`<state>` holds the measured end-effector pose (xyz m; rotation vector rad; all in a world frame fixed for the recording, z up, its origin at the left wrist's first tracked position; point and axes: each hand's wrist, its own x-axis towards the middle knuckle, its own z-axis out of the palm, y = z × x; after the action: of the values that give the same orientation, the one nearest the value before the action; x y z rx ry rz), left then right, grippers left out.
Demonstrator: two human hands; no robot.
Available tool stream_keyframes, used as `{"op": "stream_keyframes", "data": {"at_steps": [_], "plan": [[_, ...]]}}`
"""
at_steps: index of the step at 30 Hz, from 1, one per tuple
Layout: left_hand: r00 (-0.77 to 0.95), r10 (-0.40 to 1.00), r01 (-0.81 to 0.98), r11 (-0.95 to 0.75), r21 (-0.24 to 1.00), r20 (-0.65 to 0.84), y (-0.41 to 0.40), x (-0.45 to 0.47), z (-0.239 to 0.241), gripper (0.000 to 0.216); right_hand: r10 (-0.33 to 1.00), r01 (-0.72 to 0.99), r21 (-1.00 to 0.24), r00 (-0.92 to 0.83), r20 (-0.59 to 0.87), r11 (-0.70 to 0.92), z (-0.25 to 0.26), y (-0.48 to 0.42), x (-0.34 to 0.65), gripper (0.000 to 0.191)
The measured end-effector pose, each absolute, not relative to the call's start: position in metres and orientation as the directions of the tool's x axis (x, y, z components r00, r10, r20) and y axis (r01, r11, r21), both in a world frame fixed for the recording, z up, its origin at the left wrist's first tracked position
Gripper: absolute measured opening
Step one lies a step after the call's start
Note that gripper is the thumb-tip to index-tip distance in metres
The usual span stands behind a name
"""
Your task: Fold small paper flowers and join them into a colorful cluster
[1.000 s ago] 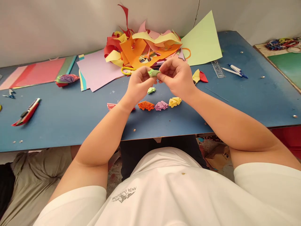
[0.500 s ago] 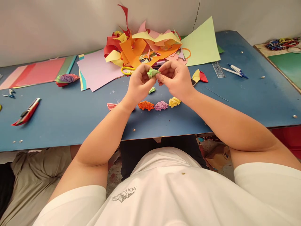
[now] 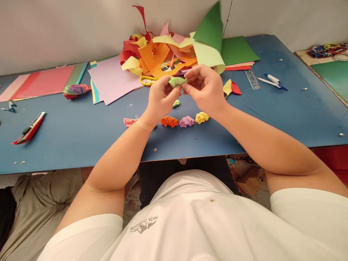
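Observation:
Between my two hands, above the blue table, is a small light green pleated paper piece (image 3: 177, 82). My left hand (image 3: 162, 97) is closed on its ruffled end. The thumb and fingers of my right hand (image 3: 206, 86) pinch its other end. Below my hands lies a smaller bright green ruffled paper piece (image 3: 176, 104). Nearer me stands a row of fan-like paper pieces: pink (image 3: 129, 122), orange (image 3: 169, 121), purple (image 3: 186, 121) and yellow (image 3: 202, 117). My left forearm partly covers the row's left end.
Paper scraps (image 3: 154, 54) are heaped at the back, with yellow-handled scissors (image 3: 147, 80) beside them. A red cutter (image 3: 30, 128), a multicoloured paper piece (image 3: 77, 90) and purple sheets (image 3: 116, 79) lie left. A ruler (image 3: 253, 79), pens (image 3: 272, 82) and a needle-like wire (image 3: 251, 108) lie right.
The light green sheet at the back right has curled over to the left, with dark green paper now showing there. The green piece has turned slightly in my fingers; both hands stay nearly in place.

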<state>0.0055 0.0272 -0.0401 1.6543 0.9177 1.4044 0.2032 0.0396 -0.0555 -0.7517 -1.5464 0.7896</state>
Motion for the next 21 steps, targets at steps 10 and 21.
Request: {"op": "stream_keyframes", "data": {"at_steps": [10, 21], "plan": [[0.108, 0.906, 0.068, -0.417, 0.907, 0.408, 0.031, 0.007, -0.043, 0.036, 0.8, -0.031, -0.803, -0.07, 0.596, 0.595, -0.067, 0.049, 0.203, 0.076], [0.124, 0.887, 0.039, -0.452, 0.891, 0.444, 0.027, 0.007, -0.041, 0.035, 0.772, -0.016, -0.772, 0.027, 0.635, 0.636, -0.066, 0.036, 0.195, 0.071]]}}
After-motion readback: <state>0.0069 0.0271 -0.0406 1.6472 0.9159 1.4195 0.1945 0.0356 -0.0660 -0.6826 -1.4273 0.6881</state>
